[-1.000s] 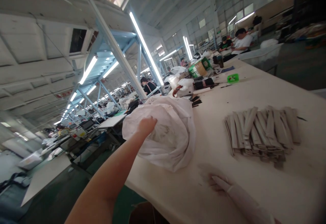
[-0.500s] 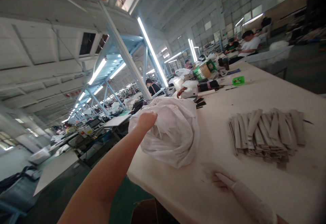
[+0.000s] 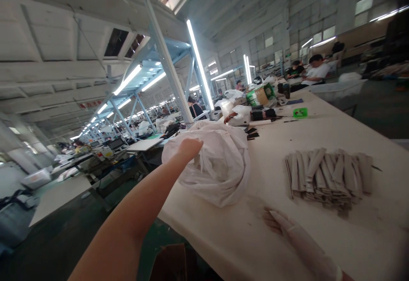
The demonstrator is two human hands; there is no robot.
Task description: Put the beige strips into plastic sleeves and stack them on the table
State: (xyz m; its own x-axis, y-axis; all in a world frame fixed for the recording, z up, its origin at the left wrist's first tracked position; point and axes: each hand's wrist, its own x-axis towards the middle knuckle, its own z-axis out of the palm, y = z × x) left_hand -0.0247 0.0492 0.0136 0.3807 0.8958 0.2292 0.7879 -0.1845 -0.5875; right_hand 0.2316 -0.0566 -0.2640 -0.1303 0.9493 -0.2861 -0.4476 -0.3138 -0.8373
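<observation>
At the table's left edge, my left hand (image 3: 191, 148) is closed on the upper rim of a white plastic bag (image 3: 228, 183). The bag is crumpled, bulges out and has its mouth partly open; pale material shows inside, too unclear to name. My right hand (image 3: 279, 222), in a thin whitish glove with bare fingertips, rests low over the tabletop. Its fingers stretch towards the bag, apart from it, and nothing shows in them. Beyond that hand, to the right, lies a spread pile of grey-beige fabric strips (image 3: 329, 178).
A pale worktable (image 3: 268, 170) runs away to the upper right. On its far part are a green plastic box (image 3: 300, 112), dark scraps (image 3: 252, 133), white bags and a green carton (image 3: 258, 96). Below the left edge is an open cardboard box (image 3: 169, 264). Other people sit farther back.
The view has shifted slightly, so the background sits a little lower and farther right. My left hand stays on the bag's rim, and my right hand keeps nearly the same place.
</observation>
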